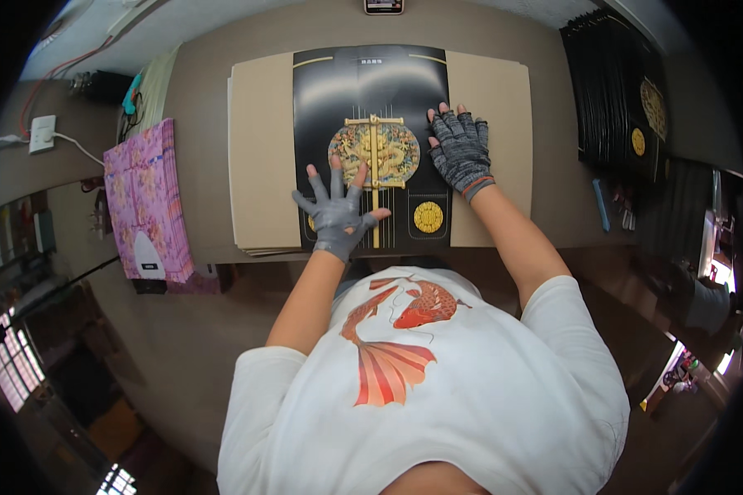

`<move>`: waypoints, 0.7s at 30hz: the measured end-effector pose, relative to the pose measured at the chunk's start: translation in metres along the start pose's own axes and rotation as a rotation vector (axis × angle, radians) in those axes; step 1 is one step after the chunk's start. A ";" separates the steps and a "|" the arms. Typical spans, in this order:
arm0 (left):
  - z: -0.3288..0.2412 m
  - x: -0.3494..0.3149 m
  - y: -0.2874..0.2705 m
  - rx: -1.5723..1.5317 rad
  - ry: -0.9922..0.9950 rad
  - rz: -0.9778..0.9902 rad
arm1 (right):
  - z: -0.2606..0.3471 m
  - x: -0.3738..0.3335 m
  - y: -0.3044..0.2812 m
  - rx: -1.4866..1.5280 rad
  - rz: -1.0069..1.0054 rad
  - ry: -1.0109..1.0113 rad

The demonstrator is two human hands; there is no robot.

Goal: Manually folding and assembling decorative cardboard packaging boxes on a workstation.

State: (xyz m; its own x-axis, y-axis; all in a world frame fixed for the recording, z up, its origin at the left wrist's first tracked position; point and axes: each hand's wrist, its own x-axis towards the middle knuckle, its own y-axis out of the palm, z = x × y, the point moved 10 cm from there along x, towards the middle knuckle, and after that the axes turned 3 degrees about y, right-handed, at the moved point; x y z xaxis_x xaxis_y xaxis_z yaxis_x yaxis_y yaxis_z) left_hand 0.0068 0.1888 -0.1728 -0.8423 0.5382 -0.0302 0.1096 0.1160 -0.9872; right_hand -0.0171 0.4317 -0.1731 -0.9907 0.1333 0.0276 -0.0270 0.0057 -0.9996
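A glossy black printed sheet point(371, 87) with a round gold dragon emblem lies across a larger pile of brown cardboard point(260, 157). On its lower left part rests my left hand point(338, 216), in a grey fingerless glove, fingers spread wide. My right hand point(461, 148), in a darker knitted fingerless glove with an orange cuff edge, lies flat over the sheet's right edge, fingers stretched out and partly on the cardboard. Nothing shows inside either hand.
Purple floral bags point(144, 198) are piled at the table's left edge. A tall stack of black printed bags point(611, 91) stands at the far right, with a blue tool point(601, 205) nearer me. A white socket box point(43, 134) with cables is at left, a phone point(384, 7) at the far edge.
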 end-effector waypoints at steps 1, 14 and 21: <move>-0.001 0.000 -0.002 -0.001 0.011 -0.015 | -0.003 0.012 0.000 -0.015 -0.013 -0.001; -0.003 0.002 -0.007 -0.002 -0.025 0.043 | -0.087 0.208 -0.003 0.049 0.068 0.364; -0.003 -0.005 -0.009 -0.007 -0.030 0.054 | -0.006 0.112 -0.031 -0.065 -0.181 -0.073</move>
State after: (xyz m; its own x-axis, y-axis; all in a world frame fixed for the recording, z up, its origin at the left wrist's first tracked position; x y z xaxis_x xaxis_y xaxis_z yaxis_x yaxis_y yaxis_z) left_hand 0.0117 0.1870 -0.1629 -0.8506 0.5183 -0.0885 0.1593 0.0936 -0.9828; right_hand -0.1263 0.4521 -0.1385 -0.9775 0.0518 0.2044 -0.1994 0.0872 -0.9760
